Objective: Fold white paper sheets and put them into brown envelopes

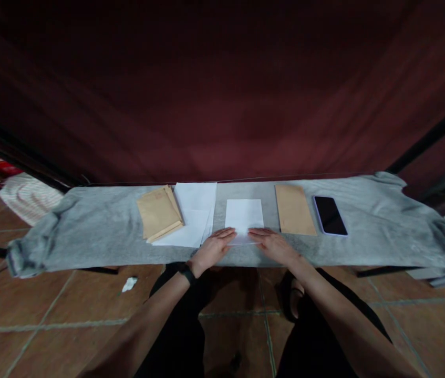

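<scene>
A white sheet of paper (pixel 244 212) lies on the grey cloth in front of me. On its lower left part rest the fingers of my left hand (pixel 215 247), stretched out flat. My right hand (pixel 273 245) presses flat on the lower right part, fingers extended, with a small gap between the two hands. To the left are several brown envelopes (pixel 159 212) in a pile, partly over larger white sheets (pixel 196 202). One brown envelope (pixel 295 210) lies by itself to the right of the paper.
A phone with a purple edge (pixel 330 216) lies right of the single envelope. The grey cloth (pixel 100 226) covers a narrow table against a dark red curtain (pixel 226 115). A striped cloth (pixel 31 198) is at the far left, and a white scrap (pixel 130 284) is on the tiled floor.
</scene>
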The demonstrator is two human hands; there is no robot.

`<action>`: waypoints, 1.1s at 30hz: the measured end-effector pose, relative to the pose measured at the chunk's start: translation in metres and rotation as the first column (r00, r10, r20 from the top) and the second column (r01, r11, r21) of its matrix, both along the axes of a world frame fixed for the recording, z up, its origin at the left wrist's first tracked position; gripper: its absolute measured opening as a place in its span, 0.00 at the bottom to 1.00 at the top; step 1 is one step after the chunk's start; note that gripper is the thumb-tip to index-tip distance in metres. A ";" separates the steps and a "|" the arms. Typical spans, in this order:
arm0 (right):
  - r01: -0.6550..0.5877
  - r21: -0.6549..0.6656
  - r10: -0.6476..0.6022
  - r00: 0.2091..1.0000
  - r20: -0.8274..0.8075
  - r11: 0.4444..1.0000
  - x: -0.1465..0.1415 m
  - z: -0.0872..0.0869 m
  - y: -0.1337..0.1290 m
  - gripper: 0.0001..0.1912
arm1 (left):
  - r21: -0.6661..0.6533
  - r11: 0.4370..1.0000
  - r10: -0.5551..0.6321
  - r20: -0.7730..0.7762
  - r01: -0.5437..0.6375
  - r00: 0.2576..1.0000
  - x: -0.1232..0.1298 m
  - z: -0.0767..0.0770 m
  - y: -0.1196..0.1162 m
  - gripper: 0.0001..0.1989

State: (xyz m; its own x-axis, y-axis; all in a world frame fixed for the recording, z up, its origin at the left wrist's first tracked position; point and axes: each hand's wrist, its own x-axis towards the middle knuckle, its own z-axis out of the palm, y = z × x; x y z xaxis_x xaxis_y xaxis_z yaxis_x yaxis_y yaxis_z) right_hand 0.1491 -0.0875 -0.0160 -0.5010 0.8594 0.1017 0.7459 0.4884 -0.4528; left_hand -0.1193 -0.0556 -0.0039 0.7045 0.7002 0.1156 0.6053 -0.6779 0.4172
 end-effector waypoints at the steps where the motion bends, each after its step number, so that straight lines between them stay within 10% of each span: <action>1: 0.010 -0.004 -0.010 1.000 -0.022 1.000 0.002 -0.001 0.001 0.25 | 0.011 1.000 0.014 0.001 -0.014 1.000 0.002 0.000 0.002 0.20; 12: 0.235 -0.148 -0.261 0.945 -0.196 0.961 0.023 0.000 0.014 0.15 | -0.334 0.895 0.351 0.120 -0.296 0.929 0.011 0.003 0.040 0.10; 22: 0.466 -0.154 -0.490 0.842 -0.226 0.871 0.015 -0.004 0.034 0.20 | -0.131 0.834 0.528 -0.087 -0.535 0.845 0.041 0.019 0.048 0.12; 33: 0.466 -0.311 -0.556 0.750 -0.359 0.828 0.019 -0.008 0.036 0.23 | -0.264 0.951 0.180 0.041 -0.163 0.983 0.016 0.022 0.062 0.11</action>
State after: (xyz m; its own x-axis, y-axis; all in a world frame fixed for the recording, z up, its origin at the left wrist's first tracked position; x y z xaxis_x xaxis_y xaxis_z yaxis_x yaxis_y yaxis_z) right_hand 0.1681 -0.0512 -0.0242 0.0729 0.9973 0.0021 0.5740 -0.0403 -0.8178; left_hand -0.1036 0.0061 0.0181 0.5681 0.8218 -0.0445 0.6693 -0.4298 0.6061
